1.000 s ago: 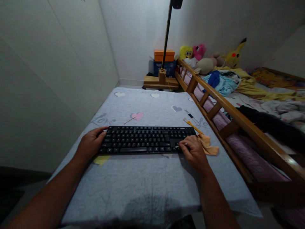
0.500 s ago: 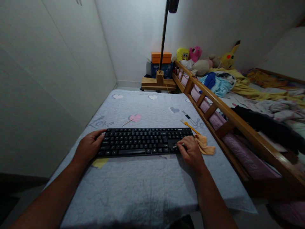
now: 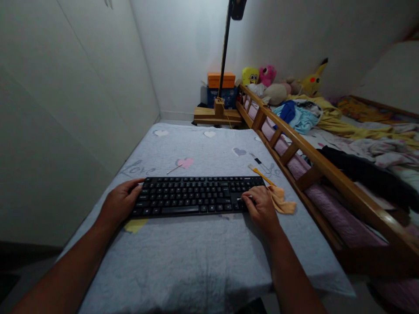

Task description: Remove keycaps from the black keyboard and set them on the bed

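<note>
Two hands, one keyboard and two thin white swabs are at the centre of the work. At the far left, one left hand (image 3: 119, 201) touches the left end of the black keyboard (image 3: 183, 196), its grip narrow on that edge with the index finger at the upper corner. Below that end, one yellow heart shows on the patterned cover (image 3: 183, 257) over the bench.

The single keyboard lies flat on the cover, keys up. Its long axis runs left to right across the bench; the space bar side faces the person and the number pad end points right. Just behind it lies one loose swab (image 3: 174, 168), slanting up to one pink heart.

Farther back stand two stacked boxes, an orange box (image 3: 221, 80) on a blue box (image 3: 225, 97), behind one dark upright post (image 3: 224, 52).

Over the keyboard's right end is one right hand (image 3: 262, 205), its grip pinched on the second swab (image 3: 240, 199), whose visible tip is at the lower right keys.

Near that end lie one slim metal tool (image 3: 258, 161) with a black band, one yellow-handled brush (image 3: 263, 175) and one crumpled orange cloth (image 3: 282, 201). One wooden bed rail (image 3: 304, 150) borders the bench on the right.
</note>
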The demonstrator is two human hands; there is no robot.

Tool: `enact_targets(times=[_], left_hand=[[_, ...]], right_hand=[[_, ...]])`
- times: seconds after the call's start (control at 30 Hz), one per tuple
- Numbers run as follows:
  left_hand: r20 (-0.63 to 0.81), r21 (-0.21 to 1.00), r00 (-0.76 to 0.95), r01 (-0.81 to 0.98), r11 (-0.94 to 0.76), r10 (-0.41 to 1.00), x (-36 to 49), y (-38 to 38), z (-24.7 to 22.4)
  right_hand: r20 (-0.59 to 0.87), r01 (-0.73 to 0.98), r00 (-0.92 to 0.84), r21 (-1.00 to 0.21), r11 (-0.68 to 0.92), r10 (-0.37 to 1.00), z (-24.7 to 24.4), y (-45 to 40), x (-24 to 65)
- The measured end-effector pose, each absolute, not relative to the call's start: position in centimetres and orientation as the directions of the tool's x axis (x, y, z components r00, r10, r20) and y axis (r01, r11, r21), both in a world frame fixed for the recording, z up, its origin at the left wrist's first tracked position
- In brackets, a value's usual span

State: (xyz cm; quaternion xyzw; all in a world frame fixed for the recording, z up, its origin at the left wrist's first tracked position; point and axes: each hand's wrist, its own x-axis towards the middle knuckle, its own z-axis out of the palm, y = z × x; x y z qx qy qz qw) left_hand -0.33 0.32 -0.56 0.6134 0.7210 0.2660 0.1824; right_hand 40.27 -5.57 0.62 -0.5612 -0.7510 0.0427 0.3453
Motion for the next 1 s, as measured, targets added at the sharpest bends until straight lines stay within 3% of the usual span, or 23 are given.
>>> enact_targets(times=[1.0], left_hand=[[0.078,0.589,-0.180,0.802,0.101,0.981,-0.4,0.5,-0.6]], right_hand=[[0.490,0.837,-0.053,-0.454,0.306,0.870,0.8,-6.1,41.3]])
